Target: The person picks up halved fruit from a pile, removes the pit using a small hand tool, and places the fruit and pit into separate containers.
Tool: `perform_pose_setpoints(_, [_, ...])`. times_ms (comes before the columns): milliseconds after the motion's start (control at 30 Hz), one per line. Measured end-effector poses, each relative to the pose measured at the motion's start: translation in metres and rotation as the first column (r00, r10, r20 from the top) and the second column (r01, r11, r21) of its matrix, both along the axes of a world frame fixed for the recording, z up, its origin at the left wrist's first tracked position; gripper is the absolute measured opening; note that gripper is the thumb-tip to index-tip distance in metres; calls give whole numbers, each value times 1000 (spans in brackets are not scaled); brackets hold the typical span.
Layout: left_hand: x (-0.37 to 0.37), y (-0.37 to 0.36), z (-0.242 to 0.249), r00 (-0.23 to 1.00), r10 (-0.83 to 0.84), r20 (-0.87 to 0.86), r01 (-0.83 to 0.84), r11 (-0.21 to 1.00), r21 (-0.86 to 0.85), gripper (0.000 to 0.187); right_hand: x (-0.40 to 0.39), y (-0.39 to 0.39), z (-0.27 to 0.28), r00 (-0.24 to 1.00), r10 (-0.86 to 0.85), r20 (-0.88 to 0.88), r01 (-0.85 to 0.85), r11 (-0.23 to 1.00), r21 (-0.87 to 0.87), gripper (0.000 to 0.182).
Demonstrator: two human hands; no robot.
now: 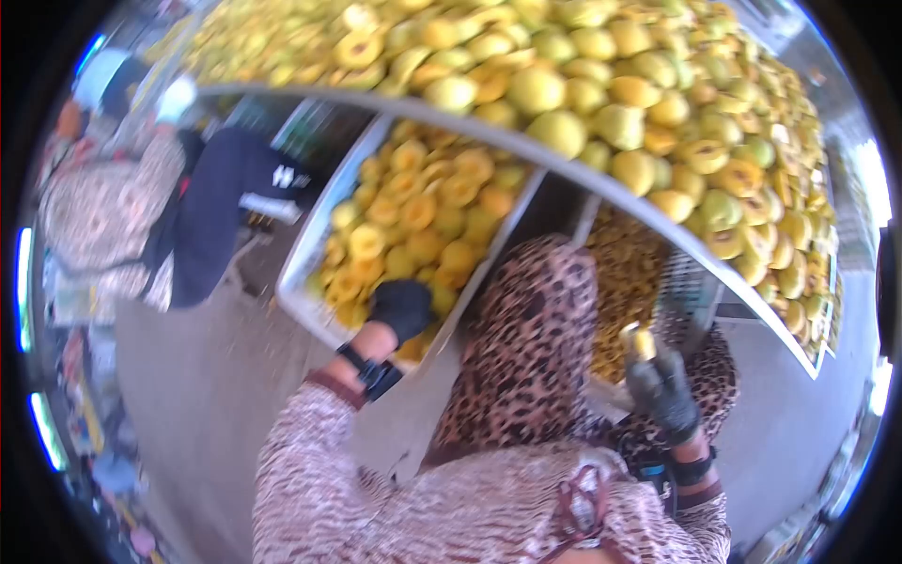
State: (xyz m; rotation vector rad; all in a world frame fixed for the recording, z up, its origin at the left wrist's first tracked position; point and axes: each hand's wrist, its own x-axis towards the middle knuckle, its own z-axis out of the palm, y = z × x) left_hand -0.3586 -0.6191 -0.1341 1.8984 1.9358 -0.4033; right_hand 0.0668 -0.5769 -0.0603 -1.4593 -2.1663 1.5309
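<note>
My left hand (401,310), in a black glove, rests at the near end of a white crate (305,249) of halved yellow peaches (418,211). Its fingers are hidden against the fruit, so whether it grips a piece does not show. My right hand (665,390), in a dark, worn-looking glove, is raised beside my right knee. Its fingers are closed round a small tool (643,342) with a yellow handle and what looks like a curved metal tip, blurred here. Just left of that hand is a container of small brown-orange pieces (620,301), probably peach stones.
A long table with a pale metal rim (601,179) crosses in front of me, heaped with whole and cut yellow peaches (601,85). A grey perforated basket (686,296) stands by the brown pieces. Another person (122,216) sits at the left.
</note>
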Motion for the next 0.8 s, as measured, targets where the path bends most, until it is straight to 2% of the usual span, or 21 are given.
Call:
perform_pose_setpoints(33, [-2, 5, 3, 999, -34, 4, 34, 999, -41, 33, -7, 6, 11, 999, 39, 15, -38, 998, -55, 35])
perform_pose_setpoints(100, [-13, 14, 3, 991, -114, 70, 118, 991, -58, 28, -25, 9, 33, 962, -85, -259, 59, 992, -108, 33])
perform_pose_setpoints(133, [-6, 18, 0, 988, -139, 70, 143, 989, -45, 28, -28, 9, 30, 943, -122, -310, 105, 992, -71, 33])
perform_pose_setpoints(200, [5, 16, -5, 999, -35, 29, 36, 998, -45, 28, -36, 13, 28, 932, -163, -325, 154, 987, -52, 27])
perform_pose_setpoints(233, [11, 6, -14, 999, -51, 15, 52, 998, -41, 28, -36, 15, 29, 921, -186, -342, 182, 982, -42, 23])
perform_pose_setpoints(267, [16, -1, -28, 997, 48, -57, -49, 999, -7, 29, -33, 19, 30, 930, -183, -320, 163, 983, -88, 30])
perform_pose_setpoints(300, [16, -2, -32, 981, 145, -126, -142, 989, 35, 29, -32, 24, 29, 917, -203, -343, 186, 979, -82, 30])
perform_pose_setpoints(333, [14, 0, -24, 981, 125, -148, -120, 992, 40, 29, -32, 29, 25, 936, -224, -272, 206, 974, -94, 27])
perform_pose_setpoints(367, [10, 3, -17, 991, 61, -119, -64, 998, -26, 31, -32, 32, 20, 950, -240, -199, 224, 969, -102, 24])
perform_pose_setpoints(400, [7, 7, -10, 996, -1, -87, -7, 996, -86, 34, -31, 33, 11, 929, -246, -277, 249, 968, -22, 21])
perform_pose_setpoints(433, [0, 11, -10, 994, -23, -105, 15, 997, -73, 34, -28, 35, 12, 918, -263, -297, 272, 962, -14, 21])
perform_pose_setpoints(500, [-14, 17, -17, 999, 22, 32, -15, 978, -208, 39, -21, 38, 19, 852, -282, -442, 323, 946, 19, 22])
perform_pose_setpoints(533, [-4, 27, -8, 986, 165, -19, -162, 926, -341, 46, -16, 38, 34, 848, -314, -426, 336, 941, -24, 22])
perform_pose_setpoints(567, [3, 26, -7, 988, 151, -25, -150, 927, -344, 46, -10, 33, 34, 842, -328, -429, 350, 936, -29, 22])
perform_pose_setpoints(633, [12, 31, -6, 994, 82, -77, -97, 971, -219, 48, 0, 31, 34, 787, -422, -449, 386, 906, -174, 22])
perform_pose_setpoints(700, [18, 25, -16, 985, 88, -151, -114, 978, -175, 48, 0, 27, 29, 710, -459, -534, 435, 882, -181, 22])
perform_pose_setpoints(767, [9, 20, -24, 963, 204, -176, -228, 964, -134, 48, -6, 26, 21, 652, -498, -572, 459, 860, -225, 20])
perform_pose_setpoints(800, [4, 16, -30, 969, 190, -158, -208, 972, -106, 48, -8, 34, -25, 776, -409, -480, 493, 868, 58, 21])
